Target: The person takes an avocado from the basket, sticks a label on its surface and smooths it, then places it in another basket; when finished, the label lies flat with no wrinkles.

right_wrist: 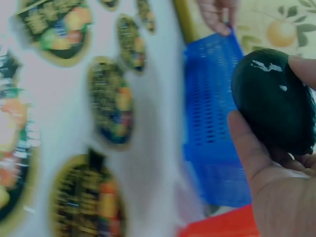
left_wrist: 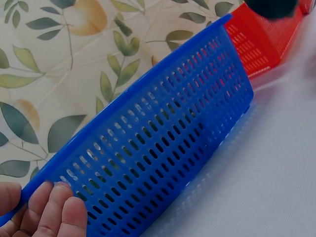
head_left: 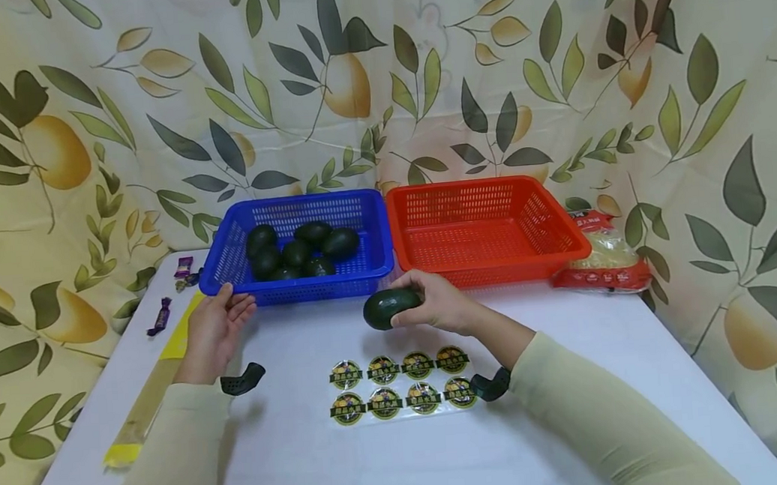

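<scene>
White table surface [head_left: 576, 410] carries all items, with a leaf-and-fruit patterned cloth [head_left: 81, 106] hanging behind it as a backdrop. Two perforated plastic baskets stand side by side at the far edge of the table, touching or nearly touching. The red basket [head_left: 489, 228] sits on the right; no contents are visible in it. The blue basket [head_left: 296, 279] sits on the left and holds several dark green avocados [head_left: 301, 250] grouped in its middle.

A bag with red printing [head_left: 602, 257] lies just right of the red basket. A long yellow strip [head_left: 151, 387] runs along the left edge of the table. A transparent sheet of round stickers [head_left: 398, 387], two rows of four, lies near the centre front between the two forearms. Small purple-wrapped candies [head_left: 160, 315] lie at the far left, near the blue basket's left corner.

The right hand [head_left: 436, 299] is clamped around a single dark green avocado [head_left: 391, 307], fingers and thumb curled round it, holding it above the table just in front of the gap between the baskets and beyond the sticker sheet. The right wrist view confirms the fruit seated against the palm.

The left hand [head_left: 215, 326] rests at the near left corner of the blue basket. Its fingers [left_wrist: 54, 207] lie fairly straight against the perforated wall, with the thumb at the rim.
</scene>
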`<state>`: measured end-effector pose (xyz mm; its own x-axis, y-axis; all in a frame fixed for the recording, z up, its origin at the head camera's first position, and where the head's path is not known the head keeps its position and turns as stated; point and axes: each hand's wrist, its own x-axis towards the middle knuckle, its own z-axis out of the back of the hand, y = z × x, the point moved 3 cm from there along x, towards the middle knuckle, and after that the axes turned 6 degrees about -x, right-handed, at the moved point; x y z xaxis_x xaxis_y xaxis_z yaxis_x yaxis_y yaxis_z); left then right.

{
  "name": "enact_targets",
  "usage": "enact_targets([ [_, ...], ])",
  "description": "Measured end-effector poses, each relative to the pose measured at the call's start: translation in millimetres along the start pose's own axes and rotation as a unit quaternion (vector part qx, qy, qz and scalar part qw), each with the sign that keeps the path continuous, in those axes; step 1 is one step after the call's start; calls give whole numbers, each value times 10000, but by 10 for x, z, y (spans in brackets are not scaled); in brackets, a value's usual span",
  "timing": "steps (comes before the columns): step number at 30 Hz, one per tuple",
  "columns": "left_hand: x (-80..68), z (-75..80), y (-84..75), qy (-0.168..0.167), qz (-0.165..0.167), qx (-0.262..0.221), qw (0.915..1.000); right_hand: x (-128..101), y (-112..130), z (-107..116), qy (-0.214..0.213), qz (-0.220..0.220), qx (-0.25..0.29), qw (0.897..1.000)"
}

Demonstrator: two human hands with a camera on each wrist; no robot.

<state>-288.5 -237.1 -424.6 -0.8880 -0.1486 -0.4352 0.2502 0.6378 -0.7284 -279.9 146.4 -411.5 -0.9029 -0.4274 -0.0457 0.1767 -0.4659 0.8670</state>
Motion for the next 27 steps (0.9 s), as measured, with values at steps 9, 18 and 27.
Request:
enact_targets([
  [9,18,21,3,-15,-44,71,10000,236,-324,-181,-69,-266,-374,9989],
  [18,64,24,26,-12,-42,140,9999,336,-393,-288,-149,-411,-510,9977],
  [27,53,22,10,-75,-73,159,9998,364,-364,-273,-241,-207,-947,9950],
])
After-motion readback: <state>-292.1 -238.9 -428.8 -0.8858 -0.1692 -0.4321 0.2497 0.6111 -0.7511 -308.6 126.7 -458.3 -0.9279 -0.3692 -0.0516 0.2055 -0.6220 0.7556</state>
